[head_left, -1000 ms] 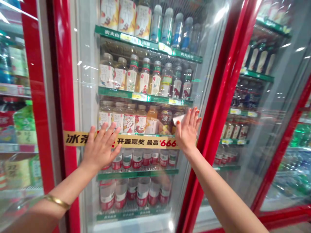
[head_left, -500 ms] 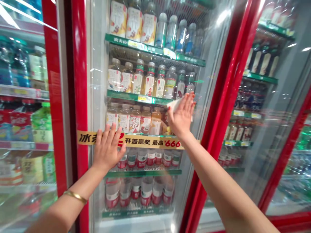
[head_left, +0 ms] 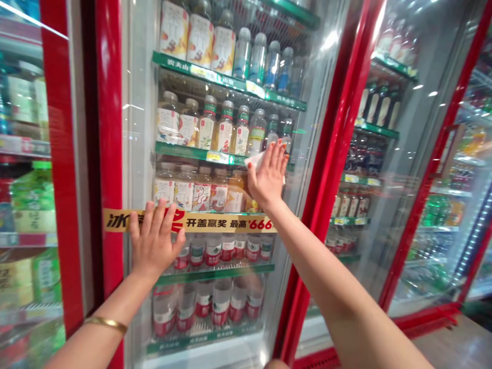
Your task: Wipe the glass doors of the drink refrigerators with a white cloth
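A tall glass cooler door [head_left: 141, 128] in a red frame fills the middle of the head view. My left hand [head_left: 156, 238] lies spread on the glass at lower left, covering part of a yellow promotional strip [head_left: 209, 223]. It holds nothing, and a gold bangle [head_left: 105, 323] circles that wrist. Higher and to the right, my right hand [head_left: 268, 174] is flat, fingers stretched upward, pressing a white cloth [head_left: 253, 160] to the glass. Only the cloth's edges show beside the thumb and palm; the rest is hidden.
Behind the glass, green-edged shelves [head_left: 184, 149] carry rows of bottled drinks [head_left: 206, 125]. A red door frame [head_left: 340, 128] slants along the right, with another cooler beyond it. More drinks [head_left: 33, 195] stand in a cooler at left. Floor [head_left: 453, 346] shows at lower right.
The view has turned to the right, so the door and both hands appear further left. The right hand with the cloth has shifted slightly against the glass; the left stays on the strip.
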The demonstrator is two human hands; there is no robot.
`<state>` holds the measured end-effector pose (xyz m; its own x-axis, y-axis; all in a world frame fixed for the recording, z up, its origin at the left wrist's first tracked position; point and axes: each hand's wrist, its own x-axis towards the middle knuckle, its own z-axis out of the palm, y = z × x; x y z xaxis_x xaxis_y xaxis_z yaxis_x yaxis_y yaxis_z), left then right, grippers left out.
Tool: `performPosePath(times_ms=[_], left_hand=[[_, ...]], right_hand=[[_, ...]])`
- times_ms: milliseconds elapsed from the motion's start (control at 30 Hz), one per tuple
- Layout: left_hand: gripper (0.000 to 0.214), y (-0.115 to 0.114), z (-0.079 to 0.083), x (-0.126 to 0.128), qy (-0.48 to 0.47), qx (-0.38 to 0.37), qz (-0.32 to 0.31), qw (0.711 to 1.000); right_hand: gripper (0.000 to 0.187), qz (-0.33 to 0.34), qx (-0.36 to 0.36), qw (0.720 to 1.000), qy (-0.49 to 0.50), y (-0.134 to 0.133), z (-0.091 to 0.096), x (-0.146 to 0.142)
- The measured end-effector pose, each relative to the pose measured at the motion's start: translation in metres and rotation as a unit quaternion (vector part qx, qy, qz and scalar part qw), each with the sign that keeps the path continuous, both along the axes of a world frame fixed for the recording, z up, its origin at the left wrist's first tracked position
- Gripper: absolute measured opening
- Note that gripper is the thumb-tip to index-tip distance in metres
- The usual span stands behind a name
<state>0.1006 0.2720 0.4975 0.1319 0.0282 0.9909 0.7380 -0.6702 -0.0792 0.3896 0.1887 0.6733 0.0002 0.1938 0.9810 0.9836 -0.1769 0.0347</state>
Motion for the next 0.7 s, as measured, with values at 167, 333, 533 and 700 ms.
performPosePath(times_ms=[167, 333, 533, 700], left_hand=[[0.086, 0.003, -0.001, 0.0, -0.016, -0.017, -0.032, 0.999], [0.09, 0.002, -0.002, 0.001, -0.011, -0.015, -0.026, 0.999], [0.095, -0.002, -0.001, -0.004, 0.043, -0.015, 0.013, 0.999], [0.088, -0.004, 0.0, -0.009, 0.112, -0.009, 0.022, 0.993]], right_hand=[[0.074, 0.097, -0.163, 0.909, -0.372, 0.0, -0.059, -0.036], [0.081, 0.045, -0.134, 0.958, -0.25, -0.034, -0.06, 0.054], [0.084, 0.03, -0.015, 0.995, -0.095, 0.001, -0.066, 0.011], [0.076, 0.142, -0.094, 0.924, -0.343, -0.027, -0.177, 0.02]])
